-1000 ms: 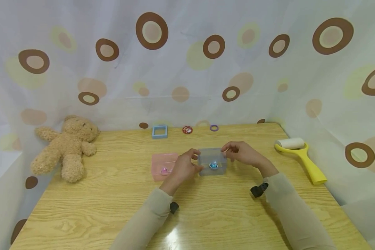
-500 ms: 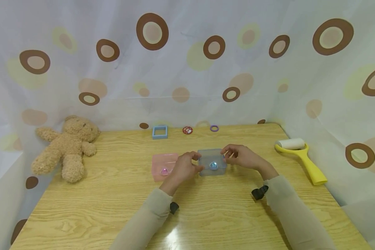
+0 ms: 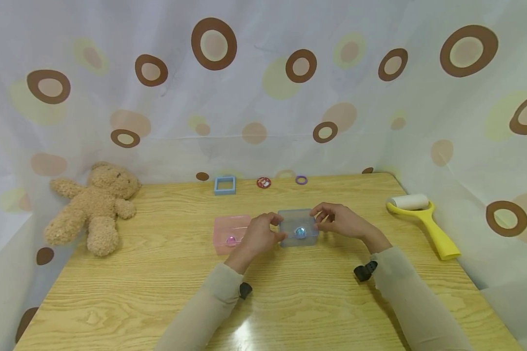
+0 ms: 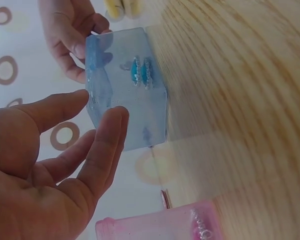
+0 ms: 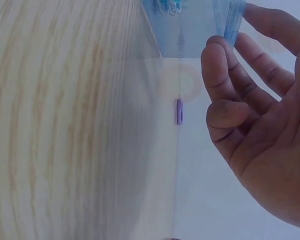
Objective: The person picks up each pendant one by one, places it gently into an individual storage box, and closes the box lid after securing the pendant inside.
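clear blue box (image 3: 297,227), long axis left-right, between left hand (image 3: 258,236) and right hand (image 3: 340,220)

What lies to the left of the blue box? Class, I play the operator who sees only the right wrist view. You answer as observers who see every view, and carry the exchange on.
Observer: A pink box stands on the table just left of the blue box.
Operator: Is anything inside it?
Observer: One pink gem, seen through its wall.
Operator: Is the left hand on the blue box?
Observer: Yes, the left hand pinches its left end between thumb and fingers.
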Demonstrator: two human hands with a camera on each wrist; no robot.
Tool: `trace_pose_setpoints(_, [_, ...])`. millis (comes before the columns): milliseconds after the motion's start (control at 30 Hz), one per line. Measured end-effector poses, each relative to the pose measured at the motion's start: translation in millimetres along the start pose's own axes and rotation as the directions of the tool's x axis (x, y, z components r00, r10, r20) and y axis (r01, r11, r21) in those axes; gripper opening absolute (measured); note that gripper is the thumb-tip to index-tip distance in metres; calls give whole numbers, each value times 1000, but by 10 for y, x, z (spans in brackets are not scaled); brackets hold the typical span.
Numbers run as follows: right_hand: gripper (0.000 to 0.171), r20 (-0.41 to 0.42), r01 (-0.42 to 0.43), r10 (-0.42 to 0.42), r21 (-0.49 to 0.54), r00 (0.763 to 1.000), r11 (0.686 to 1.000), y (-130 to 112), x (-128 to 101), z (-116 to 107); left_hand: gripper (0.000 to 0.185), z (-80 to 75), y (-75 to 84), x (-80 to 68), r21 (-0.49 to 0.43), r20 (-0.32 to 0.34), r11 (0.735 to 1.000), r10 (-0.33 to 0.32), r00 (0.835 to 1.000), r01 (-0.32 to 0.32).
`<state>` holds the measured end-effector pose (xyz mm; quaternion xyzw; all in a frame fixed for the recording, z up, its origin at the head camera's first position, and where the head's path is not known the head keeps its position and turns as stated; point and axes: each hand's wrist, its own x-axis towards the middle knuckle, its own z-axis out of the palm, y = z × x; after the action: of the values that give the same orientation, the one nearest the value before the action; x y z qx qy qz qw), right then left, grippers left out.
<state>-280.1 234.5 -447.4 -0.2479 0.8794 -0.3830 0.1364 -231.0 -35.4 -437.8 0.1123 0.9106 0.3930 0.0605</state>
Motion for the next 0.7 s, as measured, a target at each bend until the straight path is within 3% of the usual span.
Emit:
trace_pose_setpoints(233, [29, -43, 5, -6, -21, 999, 1000, -30, -17, -79, 37, -100, -60, -21, 5, -4, 1000, 14, 1000, -14])
trace_pose_setpoints(500, [25, -107, -16, 8, -74, 994, 997, -103, -5, -275, 31, -471, -201, -100, -28, -39, 998, 47, 998, -48])
trace_pose_setpoints(700, [26, -144, -35, 11, -163, 990, 986, -123, 28, -410, 30, -736, -322, -127, -15, -78, 999, 34, 996, -36])
